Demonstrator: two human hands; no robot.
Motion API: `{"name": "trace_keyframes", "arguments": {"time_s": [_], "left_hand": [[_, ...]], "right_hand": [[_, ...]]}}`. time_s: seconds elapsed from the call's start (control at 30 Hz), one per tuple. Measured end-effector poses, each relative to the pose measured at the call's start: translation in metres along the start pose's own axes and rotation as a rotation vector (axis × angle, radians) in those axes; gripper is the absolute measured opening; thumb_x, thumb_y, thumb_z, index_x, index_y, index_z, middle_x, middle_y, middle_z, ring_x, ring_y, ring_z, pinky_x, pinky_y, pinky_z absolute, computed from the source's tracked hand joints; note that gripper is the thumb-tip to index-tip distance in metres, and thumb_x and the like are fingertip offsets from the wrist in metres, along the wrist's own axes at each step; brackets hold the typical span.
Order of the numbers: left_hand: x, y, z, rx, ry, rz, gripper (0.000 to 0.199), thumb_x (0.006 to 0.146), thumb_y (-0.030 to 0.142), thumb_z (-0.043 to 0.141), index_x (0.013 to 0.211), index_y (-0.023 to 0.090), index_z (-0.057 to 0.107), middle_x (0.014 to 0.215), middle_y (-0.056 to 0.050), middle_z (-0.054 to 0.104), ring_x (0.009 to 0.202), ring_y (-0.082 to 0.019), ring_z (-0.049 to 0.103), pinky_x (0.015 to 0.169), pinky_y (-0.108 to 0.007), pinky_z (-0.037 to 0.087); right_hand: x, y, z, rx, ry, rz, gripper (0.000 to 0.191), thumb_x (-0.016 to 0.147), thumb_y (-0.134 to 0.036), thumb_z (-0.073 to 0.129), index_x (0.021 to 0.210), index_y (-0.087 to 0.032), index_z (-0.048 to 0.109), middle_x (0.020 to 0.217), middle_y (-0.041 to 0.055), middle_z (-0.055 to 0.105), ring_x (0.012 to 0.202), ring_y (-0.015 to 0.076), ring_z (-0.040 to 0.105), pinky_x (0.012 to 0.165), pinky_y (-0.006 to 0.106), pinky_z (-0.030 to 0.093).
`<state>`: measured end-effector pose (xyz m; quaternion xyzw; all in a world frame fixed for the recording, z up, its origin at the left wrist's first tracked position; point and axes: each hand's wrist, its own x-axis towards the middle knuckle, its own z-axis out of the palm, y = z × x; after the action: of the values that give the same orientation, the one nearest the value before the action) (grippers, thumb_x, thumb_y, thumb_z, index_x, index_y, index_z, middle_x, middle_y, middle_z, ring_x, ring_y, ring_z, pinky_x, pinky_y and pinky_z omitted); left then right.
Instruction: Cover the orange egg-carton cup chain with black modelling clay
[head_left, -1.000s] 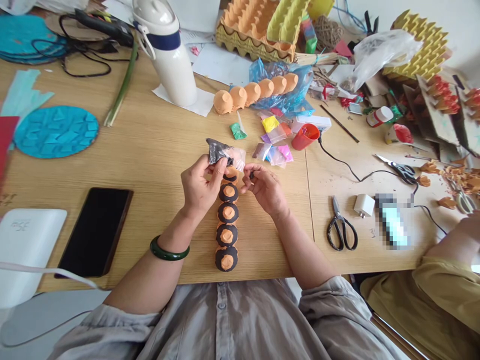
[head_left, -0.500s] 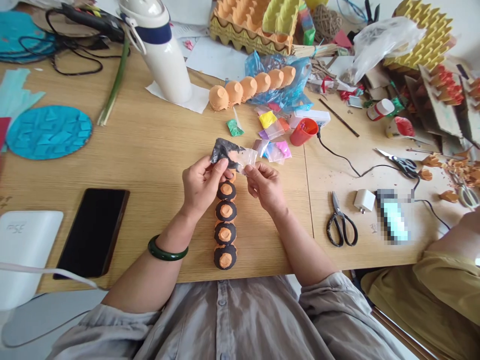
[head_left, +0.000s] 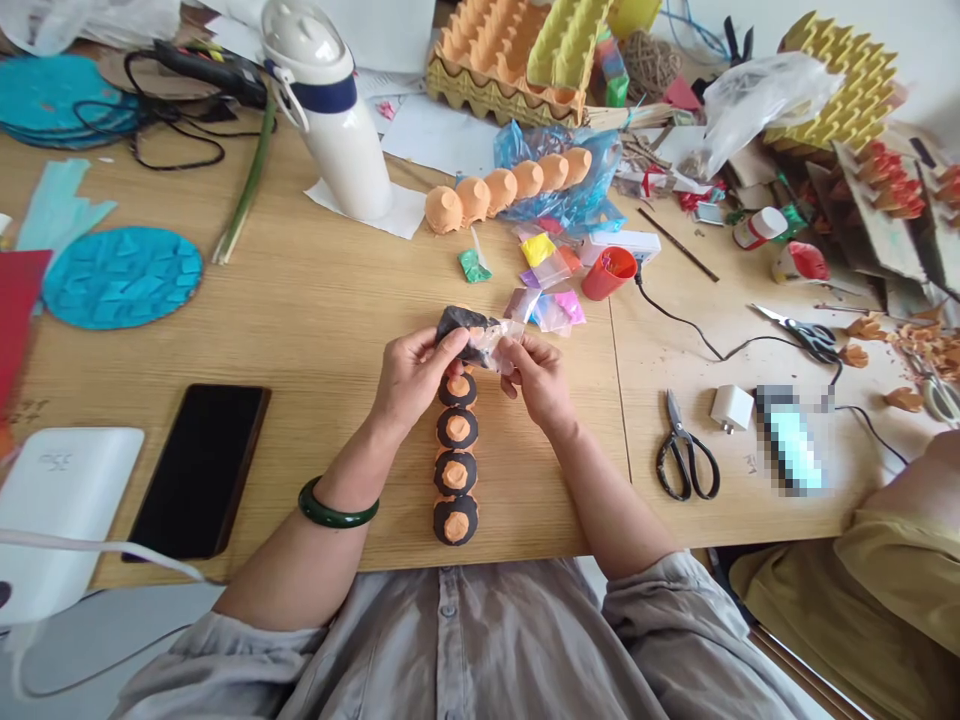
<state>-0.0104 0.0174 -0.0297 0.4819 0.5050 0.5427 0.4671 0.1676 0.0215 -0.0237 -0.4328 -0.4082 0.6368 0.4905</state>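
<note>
Between my hands is a small clear plastic bag of black clay point(head_left: 463, 322). My left hand point(head_left: 417, 375) pinches its dark end, with a green bangle point(head_left: 337, 508) round the wrist. The clear end of the bag is pinched in my right hand point(head_left: 541, 378), thumb against fingers. Below the bag, a strip of orange egg-carton cups point(head_left: 456, 478) runs toward me on the table, each visible cup ringed in black with an orange centre. The strip's far end is hidden by my hands and the bag.
Colourful clay packets point(head_left: 551, 305) and a red cup point(head_left: 609, 273) lie beyond my hands. Another orange carton strip point(head_left: 501, 190) rests near a white flask point(head_left: 337, 130). Black scissors point(head_left: 684, 450) are at right, a phone point(head_left: 201, 470) at left. Another person's arm point(head_left: 911, 490) shows far right.
My hands and the bag sit slightly lower and further right in the view. The whole scene has shifted a little as the camera moved. Both hands keep their hold on the bag.
</note>
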Motion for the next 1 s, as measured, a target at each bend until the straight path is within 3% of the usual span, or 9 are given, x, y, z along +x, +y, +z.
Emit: {"name": "trace_keyframes", "arguments": {"time_s": [0.1,0.27,0.4,0.53,0.67,0.83,1.0], "left_hand": [[0.0004,0.0014,-0.0019,-0.012,-0.010,-0.031,0.055,0.093,0.071,0.079,0.073,0.020,0.077,0.067,-0.005,0.073,0.052,-0.015,0.062,0.048,-0.026,0.052],[0.0021,0.0040,-0.0040,0.052,0.067,0.060,0.047,0.095,0.057,0.079,0.067,0.021,0.069,0.056,0.002,0.060,0.045,-0.010,0.050,0.043,-0.023,0.040],[0.0019,0.0052,-0.0007,0.030,0.123,0.049,0.045,0.094,0.056,0.079,0.068,0.021,0.068,0.060,0.001,0.063,0.049,-0.011,0.054,0.046,-0.023,0.044],[0.0010,0.0063,0.0020,-0.010,0.087,0.034,0.045,0.093,0.061,0.080,0.074,0.020,0.073,0.066,-0.001,0.069,0.054,-0.013,0.059,0.049,-0.024,0.050],[0.0013,0.0061,0.0022,0.027,0.142,0.063,0.046,0.090,0.062,0.081,0.075,0.020,0.073,0.067,-0.001,0.068,0.053,-0.013,0.059,0.046,-0.023,0.050],[0.0010,0.0070,0.0027,0.099,0.174,0.095,0.048,0.093,0.062,0.078,0.072,0.020,0.068,0.064,0.001,0.064,0.055,-0.012,0.058,0.049,-0.021,0.051],[0.0007,0.0070,0.0027,0.113,0.227,0.115,0.048,0.094,0.064,0.077,0.075,0.020,0.068,0.066,0.001,0.067,0.052,-0.011,0.058,0.049,-0.021,0.050]], "right_hand": [[-0.0003,0.0012,-0.0025,-0.089,-0.022,-0.028,0.060,0.079,-0.075,0.089,0.069,-0.020,0.068,0.053,-0.0073,0.051,0.044,0.0048,0.038,0.039,0.022,0.030],[-0.0026,0.0024,0.0021,-0.041,-0.042,0.031,0.065,0.074,-0.082,0.088,0.069,-0.022,0.064,0.053,-0.0087,0.047,0.043,0.0052,0.033,0.038,0.022,0.028],[-0.0035,0.0001,0.0026,-0.099,-0.098,0.009,0.065,0.077,-0.080,0.088,0.067,-0.022,0.062,0.054,-0.0082,0.046,0.045,0.0055,0.033,0.040,0.023,0.025],[-0.0027,-0.0018,0.0002,-0.141,-0.092,-0.065,0.065,0.077,-0.081,0.087,0.068,-0.021,0.065,0.052,-0.0089,0.042,0.047,0.0057,0.031,0.043,0.024,0.020],[-0.0024,-0.0008,0.0014,-0.081,-0.112,0.039,0.067,0.076,-0.083,0.086,0.068,-0.022,0.059,0.054,-0.0088,0.045,0.046,0.0049,0.026,0.042,0.025,0.019],[-0.0029,0.0012,0.0032,-0.194,-0.086,-0.050,0.066,0.078,-0.084,0.083,0.069,-0.021,0.064,0.054,-0.0073,0.044,0.050,0.0072,0.034,0.044,0.025,0.020],[-0.0032,0.0052,0.0047,-0.091,-0.101,0.078,0.066,0.074,-0.083,0.087,0.071,-0.023,0.060,0.054,-0.0092,0.047,0.044,0.0049,0.027,0.041,0.024,0.020]]}}
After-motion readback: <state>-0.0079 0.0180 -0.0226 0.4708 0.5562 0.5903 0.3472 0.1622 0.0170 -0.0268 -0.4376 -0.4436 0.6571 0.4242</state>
